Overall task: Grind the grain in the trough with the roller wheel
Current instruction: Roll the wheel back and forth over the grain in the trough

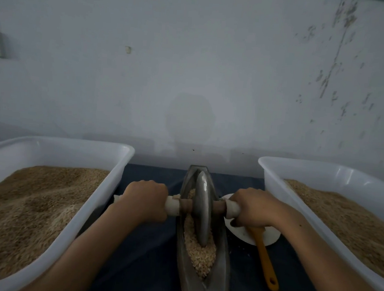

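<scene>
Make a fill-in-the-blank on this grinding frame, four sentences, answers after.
1. Both hands, the left hand and the right hand, grip the axle of the grey metal roller wheel, which stands in the long boat-shaped metal ____.
2. The yellow-handled spatula rests on the white ____.
3. Each white plastic tub holds ____.
4. The cloth under the trough is dark ____.

Answers: trough; plate; grain; blue

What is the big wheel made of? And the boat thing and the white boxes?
The round grey roller wheel looks like dull metal with a pale glint on its face. The long boat-shaped grey trough seems the same worn metal. The two white rectangular tubs look like smooth, shiny plastic, going by their thin glossy rims.
</scene>
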`<state>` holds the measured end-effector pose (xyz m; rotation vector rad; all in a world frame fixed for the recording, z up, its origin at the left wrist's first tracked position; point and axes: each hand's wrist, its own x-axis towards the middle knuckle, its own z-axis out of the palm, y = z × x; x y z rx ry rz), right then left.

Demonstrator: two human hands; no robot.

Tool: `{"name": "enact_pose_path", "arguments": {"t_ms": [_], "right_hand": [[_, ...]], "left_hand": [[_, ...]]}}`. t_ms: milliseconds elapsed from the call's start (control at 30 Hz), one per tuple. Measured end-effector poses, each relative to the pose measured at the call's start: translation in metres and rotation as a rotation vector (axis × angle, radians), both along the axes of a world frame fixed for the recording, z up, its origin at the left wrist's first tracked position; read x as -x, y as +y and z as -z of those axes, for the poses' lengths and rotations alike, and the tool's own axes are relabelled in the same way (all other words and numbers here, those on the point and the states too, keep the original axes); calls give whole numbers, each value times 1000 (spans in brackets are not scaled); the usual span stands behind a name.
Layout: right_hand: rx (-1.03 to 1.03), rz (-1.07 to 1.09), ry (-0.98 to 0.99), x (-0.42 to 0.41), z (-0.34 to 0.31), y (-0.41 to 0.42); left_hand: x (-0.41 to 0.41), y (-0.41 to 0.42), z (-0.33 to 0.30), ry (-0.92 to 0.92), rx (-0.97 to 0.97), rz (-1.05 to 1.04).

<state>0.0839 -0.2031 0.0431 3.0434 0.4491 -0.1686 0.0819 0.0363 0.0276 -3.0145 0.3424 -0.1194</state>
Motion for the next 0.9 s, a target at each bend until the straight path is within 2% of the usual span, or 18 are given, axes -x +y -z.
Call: {"name": "enact_pose_path", "arguments": {"t_ms": [100,300,400,467,700,800,900], "right_hand": [[-17,7,-26,-1,4,-1],[-97,24,-256,-7,18,1],[-138,32,-287,-8,22,0],[-126,32,-240,-7,19,-1],[-39,15,10,-4,3,-1],[-26,23,12,-3,3,0],[-33,18,-78,-4,8,0]], "left_hand": [[0,-2,0,-48,-8,-7],[2,-6,6,-260,14,-26],[2,-7,8,-337,21,-31],[2,-7,7,-324,15,-21],[2,-1,-1,-77,-23,-1],[2,-1,0,-59,-16,-9],[2,-3,1,-112,-7,-23]]}}
